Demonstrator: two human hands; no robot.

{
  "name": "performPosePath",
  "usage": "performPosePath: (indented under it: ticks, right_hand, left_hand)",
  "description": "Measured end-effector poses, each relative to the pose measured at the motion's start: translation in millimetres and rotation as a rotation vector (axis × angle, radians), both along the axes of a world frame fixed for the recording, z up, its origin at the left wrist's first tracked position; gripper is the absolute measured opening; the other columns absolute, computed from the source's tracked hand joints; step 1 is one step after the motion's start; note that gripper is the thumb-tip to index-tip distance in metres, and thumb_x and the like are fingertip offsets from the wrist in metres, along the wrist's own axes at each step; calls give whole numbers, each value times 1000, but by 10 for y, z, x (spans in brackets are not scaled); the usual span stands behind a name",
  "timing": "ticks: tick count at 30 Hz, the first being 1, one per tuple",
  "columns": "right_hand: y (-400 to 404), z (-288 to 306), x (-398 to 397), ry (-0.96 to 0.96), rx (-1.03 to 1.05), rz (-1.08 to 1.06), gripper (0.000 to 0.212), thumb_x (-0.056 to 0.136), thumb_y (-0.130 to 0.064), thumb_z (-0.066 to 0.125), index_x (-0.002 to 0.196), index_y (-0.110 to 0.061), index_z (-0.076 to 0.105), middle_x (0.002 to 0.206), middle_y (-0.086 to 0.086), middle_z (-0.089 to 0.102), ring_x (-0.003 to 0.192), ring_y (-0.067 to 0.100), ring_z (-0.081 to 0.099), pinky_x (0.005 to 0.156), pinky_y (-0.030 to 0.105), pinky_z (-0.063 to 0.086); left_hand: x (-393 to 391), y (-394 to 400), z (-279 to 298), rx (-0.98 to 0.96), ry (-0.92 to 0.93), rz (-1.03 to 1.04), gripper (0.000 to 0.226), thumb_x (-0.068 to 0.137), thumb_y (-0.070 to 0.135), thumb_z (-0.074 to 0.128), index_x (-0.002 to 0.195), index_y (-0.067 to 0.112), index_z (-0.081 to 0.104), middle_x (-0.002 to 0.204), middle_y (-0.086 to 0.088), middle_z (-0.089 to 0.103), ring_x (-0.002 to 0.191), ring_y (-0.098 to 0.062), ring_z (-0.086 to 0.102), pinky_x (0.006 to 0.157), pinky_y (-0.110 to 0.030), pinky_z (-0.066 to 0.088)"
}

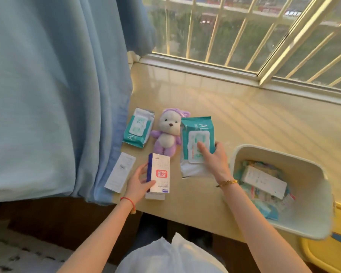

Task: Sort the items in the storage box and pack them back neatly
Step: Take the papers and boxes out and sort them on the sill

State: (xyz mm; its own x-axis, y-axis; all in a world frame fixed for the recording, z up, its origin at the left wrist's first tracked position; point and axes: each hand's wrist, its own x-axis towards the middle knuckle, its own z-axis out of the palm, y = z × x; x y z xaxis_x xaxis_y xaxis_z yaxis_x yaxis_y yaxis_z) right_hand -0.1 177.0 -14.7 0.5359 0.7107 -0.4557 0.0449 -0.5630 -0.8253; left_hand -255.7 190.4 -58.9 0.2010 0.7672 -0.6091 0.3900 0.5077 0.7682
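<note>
On the beige sill-top table (234, 115), my left hand (139, 181) grips a white box with a red label (159, 175), held just above another white box beneath it. My right hand (215, 161) grips a large teal wipes pack (197, 140), lifted at its lower part. A smaller teal wipes pack (138, 128) lies to the left, beside a purple and white plush toy (167, 134). A flat white box (120, 172) lies at the table's left edge. The white storage box (311, 223) stands at the right, with a long white box (264, 181) and several small packets inside.
A blue curtain (57, 95) hangs at the left and touches the table's edge. The barred window (244, 32) runs along the back. A yellow object (327, 255) sits below the storage box at the lower right. White cloth (171, 255) lies on my lap.
</note>
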Motion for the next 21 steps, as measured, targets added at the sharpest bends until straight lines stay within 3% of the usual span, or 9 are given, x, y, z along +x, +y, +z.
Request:
performPosePath:
  ticks: [3,8,11,14,18,21]
  right_hand:
    - [447,-160,-363,28,12,-5,48,83,-39,70,110,-5,51,103,4,65,90,18,66,71,28,54]
    - [1127,-537,-886,148,48,-42,40,84,-30,71,114,-6,61,104,6,72,89,19,71,69,28,59]
    - [1469,-747,-1105,151,2,-56,39,85,-31,69,114,-6,62,109,4,70,90,15,70,73,24,59]
    - [1793,-942,-1259,156,-51,-53,38,85,-34,69,110,-6,64,108,7,71,92,18,70,83,33,58]
    - [2155,-1219,-1451,119,-116,-12,47,80,-43,70,109,-6,66,106,9,71,94,21,69,86,41,56]
    - [2275,-1352,-1593,71,-189,12,59,79,-47,70,115,-3,57,115,10,67,101,24,65,89,40,54]
  left_hand:
    - [-132,77,-255,-52,-2,-80,73,80,1,69,140,26,37,137,1,50,116,-13,54,68,-14,54]
    - [-310,206,-640,-58,46,-204,72,79,10,72,140,28,37,131,7,55,118,-7,53,96,-27,47]
    - [-409,271,-803,-10,115,-266,69,80,18,72,139,29,39,128,8,57,116,-6,52,99,-30,47]
    - [-521,328,-936,22,132,-312,66,80,23,72,138,29,42,129,7,58,118,-7,54,99,-36,49]
    - [-706,439,-1048,90,199,-338,56,82,30,69,133,29,48,126,6,60,114,-6,55,96,-33,51]
    - [-826,506,-1087,152,228,-363,47,84,33,66,129,29,53,123,10,60,111,-2,55,96,-30,50]
